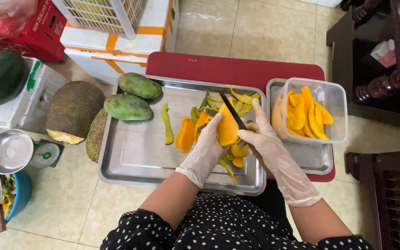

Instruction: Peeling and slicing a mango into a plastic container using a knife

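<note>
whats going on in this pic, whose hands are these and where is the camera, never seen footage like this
There is one picture, from a camera worn on a person's head, looking down at their own gloved hands. The left hand holds a peeled mango; the right hand holds a knife against it. Both work over a steel tray that carries two whole green mangoes, strips of peel and cut orange pieces. To the right, a clear plastic tub holds mango slices. The trays rest on a red table.
</note>
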